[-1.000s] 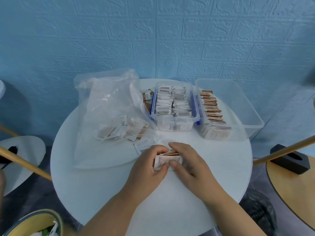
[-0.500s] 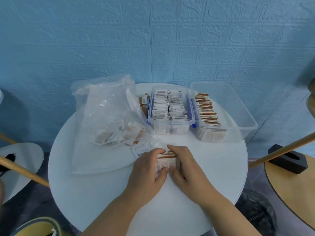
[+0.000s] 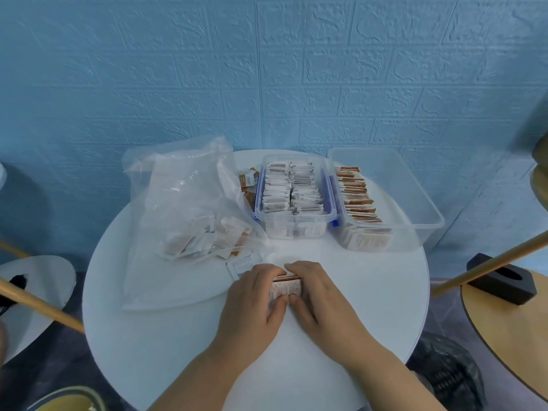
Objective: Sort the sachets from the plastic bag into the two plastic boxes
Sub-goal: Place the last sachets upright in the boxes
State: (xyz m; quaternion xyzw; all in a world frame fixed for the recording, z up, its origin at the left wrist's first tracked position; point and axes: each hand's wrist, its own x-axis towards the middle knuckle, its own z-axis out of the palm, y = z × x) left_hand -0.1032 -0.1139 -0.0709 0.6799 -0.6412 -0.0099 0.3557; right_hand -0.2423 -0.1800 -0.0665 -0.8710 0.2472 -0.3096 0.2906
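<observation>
A black box [image 3: 499,288] sits on a wooden side table [image 3: 510,336], near perhaps a black bin [image 3: 444,376].

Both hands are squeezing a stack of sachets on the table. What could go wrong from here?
The stack of sachets, pinched between the left hand and right hand, may fan apart when lifted. The loose sachet beside the left hand could get swept aside. The blue-clipped box looks packed, so more may not fit.

Wall [image 3: 267,69]: blue, embossed brick pattern.
Surface [image 3: 370,298]: round, white, centre.
Right: wooden table [image 3: 519,351] carrying a black block [image 3: 504,289], wooden pole [image 3: 489,264] slanting across.
Left: white table [image 3: 50,277], second pole [image 3: 41,307].
Floor [image 3: 59,363]: dark.
</observation>
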